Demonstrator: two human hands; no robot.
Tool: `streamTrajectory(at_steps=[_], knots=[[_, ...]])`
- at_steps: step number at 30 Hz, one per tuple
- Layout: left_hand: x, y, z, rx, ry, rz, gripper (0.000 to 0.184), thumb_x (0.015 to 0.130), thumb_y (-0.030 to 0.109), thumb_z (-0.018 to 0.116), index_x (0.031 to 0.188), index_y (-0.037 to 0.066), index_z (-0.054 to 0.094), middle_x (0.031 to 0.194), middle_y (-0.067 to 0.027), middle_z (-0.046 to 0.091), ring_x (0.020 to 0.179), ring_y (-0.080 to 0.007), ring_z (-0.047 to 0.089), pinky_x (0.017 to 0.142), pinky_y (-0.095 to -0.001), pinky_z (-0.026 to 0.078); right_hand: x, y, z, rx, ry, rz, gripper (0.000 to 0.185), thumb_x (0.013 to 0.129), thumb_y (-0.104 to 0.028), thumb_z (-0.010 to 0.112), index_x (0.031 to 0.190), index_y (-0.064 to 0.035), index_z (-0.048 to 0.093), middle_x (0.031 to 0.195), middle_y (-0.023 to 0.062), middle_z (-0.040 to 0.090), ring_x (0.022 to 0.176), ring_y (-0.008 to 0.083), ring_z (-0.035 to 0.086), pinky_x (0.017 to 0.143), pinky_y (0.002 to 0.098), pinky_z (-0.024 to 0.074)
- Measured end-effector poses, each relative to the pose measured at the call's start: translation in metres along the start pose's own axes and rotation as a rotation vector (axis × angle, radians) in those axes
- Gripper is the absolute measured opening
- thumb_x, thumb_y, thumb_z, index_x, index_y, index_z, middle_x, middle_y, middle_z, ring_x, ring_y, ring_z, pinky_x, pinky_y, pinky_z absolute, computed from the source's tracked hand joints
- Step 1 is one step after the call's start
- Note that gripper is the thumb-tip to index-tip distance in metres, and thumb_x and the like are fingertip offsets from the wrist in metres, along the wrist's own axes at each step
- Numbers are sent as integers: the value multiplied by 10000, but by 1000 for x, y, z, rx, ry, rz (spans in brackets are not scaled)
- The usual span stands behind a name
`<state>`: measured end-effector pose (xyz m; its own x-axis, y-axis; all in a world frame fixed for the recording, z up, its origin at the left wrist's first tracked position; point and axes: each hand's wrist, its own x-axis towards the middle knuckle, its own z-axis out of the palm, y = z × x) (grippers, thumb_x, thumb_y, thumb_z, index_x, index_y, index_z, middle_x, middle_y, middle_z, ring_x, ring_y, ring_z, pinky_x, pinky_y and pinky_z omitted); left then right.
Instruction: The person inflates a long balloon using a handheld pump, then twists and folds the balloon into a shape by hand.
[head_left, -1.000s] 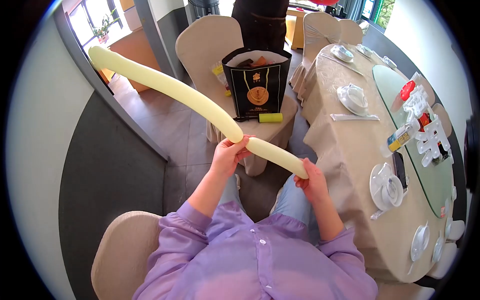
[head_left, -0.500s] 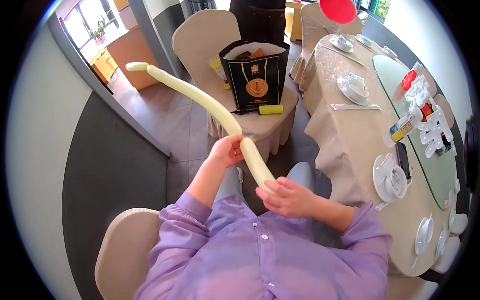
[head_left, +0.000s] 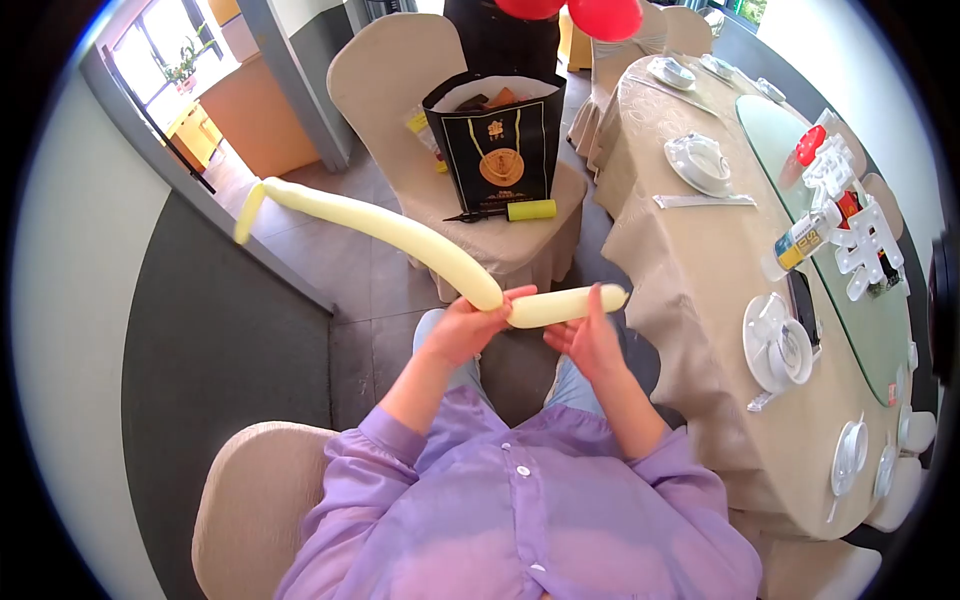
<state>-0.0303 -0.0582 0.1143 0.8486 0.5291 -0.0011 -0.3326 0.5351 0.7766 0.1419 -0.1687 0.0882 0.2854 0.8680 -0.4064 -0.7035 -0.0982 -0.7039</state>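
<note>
A long pale-yellow modelling balloon (head_left: 400,235) stretches across in front of me, pinched into a short and a long segment. At that pinch my left hand (head_left: 467,330) has its fingers closed round the balloon. The short segment (head_left: 560,307) points right. My right hand (head_left: 592,345) is beside its end, the thumb raised across the balloon and the fingers stretched out below, not wrapped round it. The far left tip (head_left: 248,212) of the balloon bends downward.
Ahead, a chair (head_left: 400,100) bears a black paper bag (head_left: 503,150) and a yellow-green hand pump (head_left: 530,210). On the right stands a cloth-covered round table (head_left: 690,260) with wrapped dishes (head_left: 778,345), a glass turntable (head_left: 765,130) and white plastic pieces (head_left: 865,250). Red balloons (head_left: 605,15) show at the top.
The short segment has swung up from pointing down to pointing right. My right hand has risen and its fingers have opened. The balloon's far tip now hangs down.
</note>
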Motion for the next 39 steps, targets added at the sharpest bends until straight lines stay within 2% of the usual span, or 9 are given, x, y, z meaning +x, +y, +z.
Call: streamTrajectory(at_steps=[2,6,9,11,14,18,23,30,39], knots=[[-5,-9,1,46,34,-42,151,846,55,535,988,10,561,1247,-206,466,1121,-291,483,953,-439,381,8,-12,-3,331,-52,-192,311,869,-289,559,1069,-63,486,1041,124,585,969,233,576,828,382,478],[-10,-14,-28,-173,225,-140,178,827,84,522,978,12,581,1251,-210,464,1081,-296,504,956,-454,358,-19,-42,19,47,-256,-427,276,821,-101,606,1065,-37,495,1062,126,571,1002,220,562,861,350,460],[-13,8,-28,-318,180,-204,229,836,163,474,978,13,576,1230,-221,480,1058,-316,514,943,-468,358,-43,-43,23,-607,-572,-575,333,744,37,629,1042,-44,504,1125,116,536,1043,160,509,860,301,427],[-12,25,-16,-350,137,-287,320,871,348,443,913,54,562,1179,-218,524,997,-313,545,897,-453,375,-60,-50,39,-939,-730,-730,341,675,31,656,980,-62,535,1116,92,547,1098,225,497,882,347,414],[-7,24,-21,-276,218,-285,366,890,407,437,915,62,557,1154,-223,539,977,-317,555,893,-449,371,-68,-44,44,-1189,-926,-840,380,610,2,671,957,-77,540,1100,65,554,1125,295,481,913,395,395],[0,19,-42,-157,367,-37,303,893,330,495,977,41,532,1001,-169,593,972,-326,558,840,-461,437,-78,-36,45,-1349,-1046,-871,352,612,-25,669,929,-84,527,1067,52,560,1136,267,475,927,389,380],[10,62,-72,-230,623,220,195,866,248,563,956,81,519,853,-107,580,851,-299,580,772,-448,474,-80,-35,34,-1342,-1228,-604,354,619,-30,651,946,-96,532,1055,45,561,1096,271,495,914,394,381],[5,132,-102,-140,690,485,248,843,284,600,958,89,501,816,-88,561,782,-262,569,730,-439,489,-76,-50,7,-1492,-1087,-213,351,680,-76,639,1016,-92,541,987,90,582,967,278,545,842,365,420],[5,42,-51,-74,632,-5,360,842,305,604,1083,80,459,827,-120,554,741,-249,563,700,-413,490,-74,-57,0,-918,-1140,236,395,724,-72,661,1086,-54,503,968,28,586,908,108,546,758,259,467]])
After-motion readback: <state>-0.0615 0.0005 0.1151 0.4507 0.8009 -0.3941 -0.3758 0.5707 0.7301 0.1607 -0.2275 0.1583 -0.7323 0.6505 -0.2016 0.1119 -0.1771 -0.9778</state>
